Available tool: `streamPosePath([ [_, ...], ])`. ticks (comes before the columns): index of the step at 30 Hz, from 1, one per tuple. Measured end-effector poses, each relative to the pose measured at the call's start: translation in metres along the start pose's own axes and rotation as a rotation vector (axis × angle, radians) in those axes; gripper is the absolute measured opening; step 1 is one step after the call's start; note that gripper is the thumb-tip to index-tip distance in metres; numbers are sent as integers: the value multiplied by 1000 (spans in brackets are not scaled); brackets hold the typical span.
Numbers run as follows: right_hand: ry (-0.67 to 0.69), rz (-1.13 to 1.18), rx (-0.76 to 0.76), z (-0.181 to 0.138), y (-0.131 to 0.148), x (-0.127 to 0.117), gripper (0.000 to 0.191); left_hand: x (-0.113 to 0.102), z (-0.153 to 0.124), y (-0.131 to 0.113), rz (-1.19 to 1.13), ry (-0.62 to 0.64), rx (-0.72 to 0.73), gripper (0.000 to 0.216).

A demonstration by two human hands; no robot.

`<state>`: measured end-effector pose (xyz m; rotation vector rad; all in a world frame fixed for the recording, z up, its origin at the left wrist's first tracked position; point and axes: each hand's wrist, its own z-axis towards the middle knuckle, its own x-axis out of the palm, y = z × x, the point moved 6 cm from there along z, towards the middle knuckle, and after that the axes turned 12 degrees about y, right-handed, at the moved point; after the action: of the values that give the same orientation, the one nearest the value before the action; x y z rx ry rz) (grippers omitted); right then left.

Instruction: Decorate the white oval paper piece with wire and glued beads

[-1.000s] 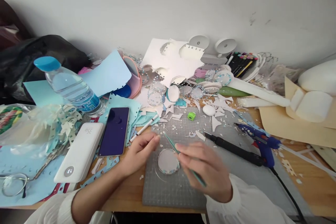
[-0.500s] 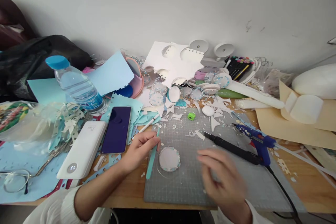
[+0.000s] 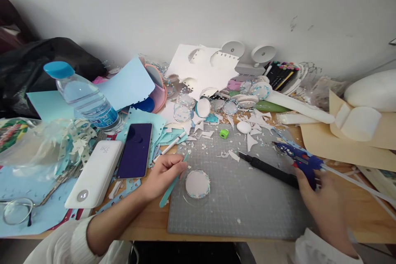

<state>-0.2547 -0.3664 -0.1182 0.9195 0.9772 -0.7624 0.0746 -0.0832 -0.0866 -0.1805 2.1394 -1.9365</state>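
My left hand (image 3: 161,176) pinches a thin teal tool (image 3: 172,182) at the left edge of the grey cutting mat (image 3: 238,198). Just right of it a small round white disc with a blue speckled rim (image 3: 197,183) lies on the mat. My right hand (image 3: 321,200) is at the mat's right side, its fingers against the handle of the blue glue gun (image 3: 301,161); whether they have closed on it I cannot tell. A black craft knife (image 3: 269,170) lies between the disc and the glue gun.
A white power bank (image 3: 94,173), a dark phone (image 3: 135,150) and a water bottle (image 3: 86,101) stand at the left. Paper scraps, foam discs, a green sharpener (image 3: 224,133), markers (image 3: 283,75) and white foam shapes (image 3: 361,121) crowd the back and right.
My right hand let the teal tool pass to my left hand, then swung right across the mat to the glue gun. My left hand stayed beside the disc.
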Motion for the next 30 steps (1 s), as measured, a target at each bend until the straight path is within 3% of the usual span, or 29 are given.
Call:
streamPosePath([
  [3, 57, 14, 33, 12, 1, 1, 37, -1, 0, 1, 3, -11, 3, 42],
  [7, -65, 109, 105, 19, 5, -31, 30, 0, 0, 2, 0, 3, 4, 44],
  [11, -127, 204, 170, 24, 46, -69, 27, 2, -1, 0, 6, 28, -4, 45],
  [14, -56, 339, 270, 26, 89, -73, 34, 2, -1, -1, 8, 24, 1, 46],
  [16, -2, 433, 193, 25, 122, -64, 33, 3, -1, -1, 12, 31, -4, 45],
  [21, 250, 678, -207, 4, 193, -19, 26, 5, -1, 3, 42, 78, -41, 42],
  [25, 315, 711, -368, -16, 213, 2, 26, 8, -4, 6, 0, 124, -35, 43],
  [30, 343, 652, -453, -27, 213, 8, 29, 12, -6, 2, 19, 168, 12, 43],
])
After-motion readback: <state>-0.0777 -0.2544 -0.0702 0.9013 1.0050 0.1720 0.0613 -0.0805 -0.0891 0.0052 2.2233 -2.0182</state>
